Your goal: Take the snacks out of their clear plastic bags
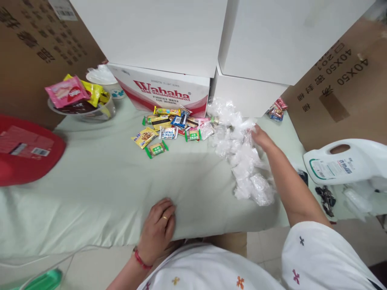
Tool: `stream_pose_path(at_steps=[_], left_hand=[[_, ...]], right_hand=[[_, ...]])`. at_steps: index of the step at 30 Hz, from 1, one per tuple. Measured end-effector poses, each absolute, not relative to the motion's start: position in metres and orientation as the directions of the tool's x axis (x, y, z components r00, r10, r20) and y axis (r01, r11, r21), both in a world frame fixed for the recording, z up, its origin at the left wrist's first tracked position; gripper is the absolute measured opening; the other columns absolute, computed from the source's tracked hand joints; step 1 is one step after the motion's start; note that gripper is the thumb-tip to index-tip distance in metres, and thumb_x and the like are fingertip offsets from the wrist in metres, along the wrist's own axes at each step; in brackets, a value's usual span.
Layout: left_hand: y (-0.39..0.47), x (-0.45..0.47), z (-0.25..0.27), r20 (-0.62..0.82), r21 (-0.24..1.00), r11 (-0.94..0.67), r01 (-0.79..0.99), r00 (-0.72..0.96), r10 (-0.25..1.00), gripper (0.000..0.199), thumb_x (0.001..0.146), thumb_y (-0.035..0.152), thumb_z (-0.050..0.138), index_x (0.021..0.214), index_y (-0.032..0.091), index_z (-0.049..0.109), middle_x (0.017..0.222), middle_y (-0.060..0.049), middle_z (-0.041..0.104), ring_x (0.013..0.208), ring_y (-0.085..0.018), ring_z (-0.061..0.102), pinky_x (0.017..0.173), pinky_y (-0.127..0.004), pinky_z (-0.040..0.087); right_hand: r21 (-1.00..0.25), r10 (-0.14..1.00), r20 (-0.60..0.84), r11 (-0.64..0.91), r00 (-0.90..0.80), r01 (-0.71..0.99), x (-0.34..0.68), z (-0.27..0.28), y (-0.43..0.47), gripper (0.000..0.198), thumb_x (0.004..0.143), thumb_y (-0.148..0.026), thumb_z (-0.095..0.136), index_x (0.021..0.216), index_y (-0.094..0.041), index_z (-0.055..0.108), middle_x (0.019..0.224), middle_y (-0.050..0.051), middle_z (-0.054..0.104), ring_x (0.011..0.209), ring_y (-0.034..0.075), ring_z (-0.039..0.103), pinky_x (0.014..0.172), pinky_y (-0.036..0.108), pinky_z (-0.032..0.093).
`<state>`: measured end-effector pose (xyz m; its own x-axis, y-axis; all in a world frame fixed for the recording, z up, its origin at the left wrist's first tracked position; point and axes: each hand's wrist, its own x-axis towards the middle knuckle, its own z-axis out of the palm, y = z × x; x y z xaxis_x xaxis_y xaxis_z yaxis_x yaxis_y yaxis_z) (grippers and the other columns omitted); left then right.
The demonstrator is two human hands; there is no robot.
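My right hand [260, 137] reaches to the right side of the table, its fingers closed on a clear plastic bag [247, 128] at the edge of a heap. Crumpled clear plastic bags [242, 161] make up that heap, trailing from the white boxes toward the table's front. My left hand [157, 227] rests on the front edge of the cloth, fingers curled together, with nothing visible in it. Left of the bags lies a pile of small wrapped snacks [178, 121], including a yellow cookie packet [144, 137] and a green-ended packet [156, 149].
Behind stand a Wahaha carton [163, 90] and white boxes [250, 92]. A clear bowl of packets [99, 112] and a red bag [30, 153] are left. At right are a white detergent jug [347, 161], red-and-blue packets [277, 109] and a brown carton [347, 88].
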<state>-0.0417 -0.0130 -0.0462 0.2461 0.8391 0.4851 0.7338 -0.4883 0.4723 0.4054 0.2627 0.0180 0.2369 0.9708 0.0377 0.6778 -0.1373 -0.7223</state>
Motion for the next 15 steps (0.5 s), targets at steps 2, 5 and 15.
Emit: stream_pose_path(at_steps=[2, 5, 15], left_hand=[[-0.015, -0.045, -0.044, 0.514, 0.523, -0.464, 0.715, 0.170, 0.841, 0.025, 0.091, 0.005, 0.057, 0.106, 0.023, 0.066, 0.111, -0.009, 0.067, 0.116, -0.027, 0.067, 0.093, -0.044, 0.060], [-0.018, -0.056, -0.038, 0.529, 0.605, -0.395, 0.691, 0.021, 0.848, 0.022, 0.091, 0.006, 0.058, 0.102, 0.024, 0.066, 0.111, -0.008, 0.063, 0.117, -0.027, 0.066, 0.095, -0.045, 0.059], [0.054, -0.107, -0.010, 0.601, 0.619, -0.175, 0.766, -0.318, 0.733, 0.009, 0.096, 0.016, 0.060, 0.094, 0.019, 0.069, 0.105, -0.008, 0.062, 0.107, -0.025, 0.065, 0.093, -0.046, 0.057]], right_hand=[[-0.651, 0.954, 0.040, -0.201, 0.298, 0.731, 0.428, 0.046, 0.229, 0.072, 0.090, -0.066, 0.062, 0.149, -0.025, 0.055, 0.159, 0.013, 0.052, 0.146, 0.034, 0.050, 0.122, 0.055, 0.037], [-0.577, 0.956, 0.125, -0.147, 0.265, 0.803, 0.442, 0.061, 0.141, 0.076, 0.094, -0.070, 0.054, 0.160, -0.035, 0.042, 0.170, 0.007, 0.037, 0.154, 0.033, 0.040, 0.125, 0.059, 0.033], [-0.415, 0.970, 0.193, -0.055, 0.147, 0.908, 0.332, -0.057, 0.059, 0.095, 0.094, -0.073, 0.043, 0.159, -0.005, 0.036, 0.167, 0.031, 0.028, 0.159, 0.046, 0.022, 0.126, 0.068, 0.021]])
